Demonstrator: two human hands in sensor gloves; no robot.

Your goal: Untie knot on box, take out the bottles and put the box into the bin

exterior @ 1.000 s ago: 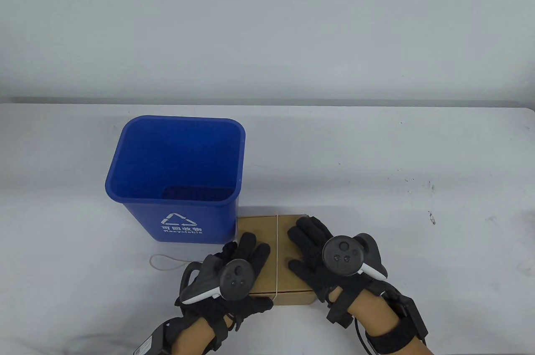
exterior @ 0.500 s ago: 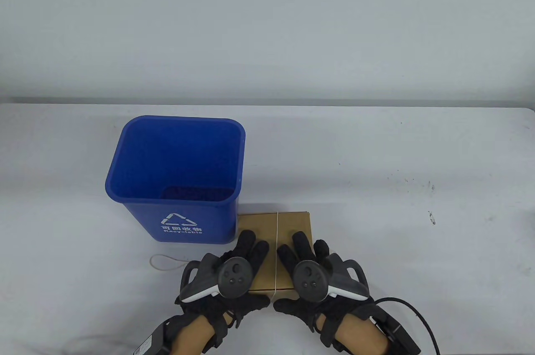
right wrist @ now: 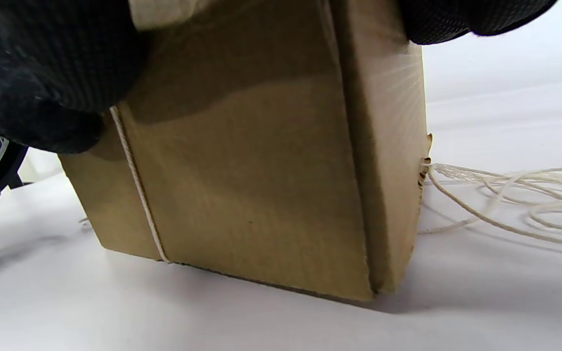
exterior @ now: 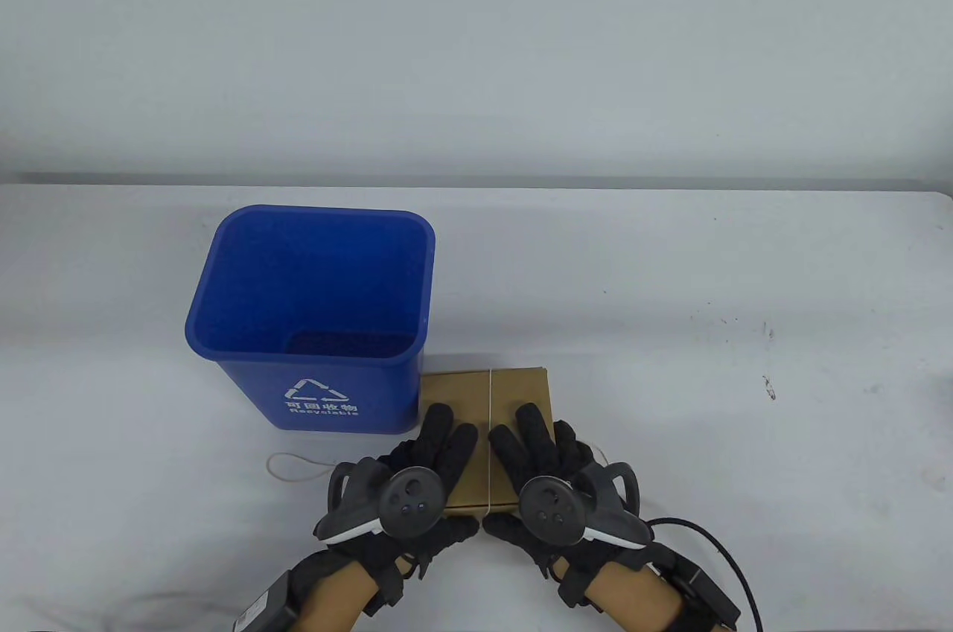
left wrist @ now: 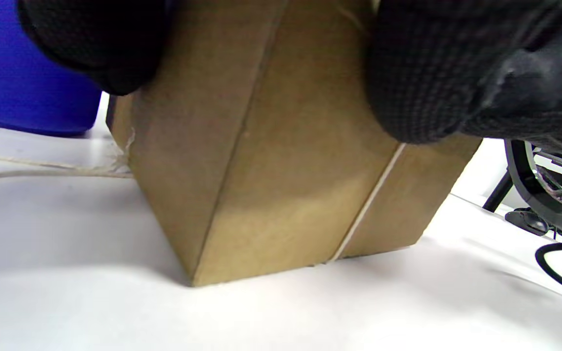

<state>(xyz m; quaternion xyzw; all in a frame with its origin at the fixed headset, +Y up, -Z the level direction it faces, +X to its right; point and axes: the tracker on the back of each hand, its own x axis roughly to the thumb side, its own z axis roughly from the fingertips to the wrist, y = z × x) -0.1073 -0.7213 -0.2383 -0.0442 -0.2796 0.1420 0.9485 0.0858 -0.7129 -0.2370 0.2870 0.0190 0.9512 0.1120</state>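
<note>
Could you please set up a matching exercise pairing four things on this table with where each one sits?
Things:
1. blue bin
2. cardboard box
3. string
4. left hand

Places:
A. wrapped over the middle of the box's top
B. fingers on the box's left half
C. standing left of the box
D. under both hands

Pairs: 1-C, 2-D, 3-A, 4-B

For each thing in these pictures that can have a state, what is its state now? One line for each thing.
Cardboard box: closed, flat on the table, string around it.
String: runs over the lid and down the front side; loose ends lie on the table at both sides.
Blue recycling bin: upright, open top, no box inside.
Left hand: fingers straight on the lid, thumb at the front side.
Right hand: fingers straight on the lid, thumb at the front side.
</note>
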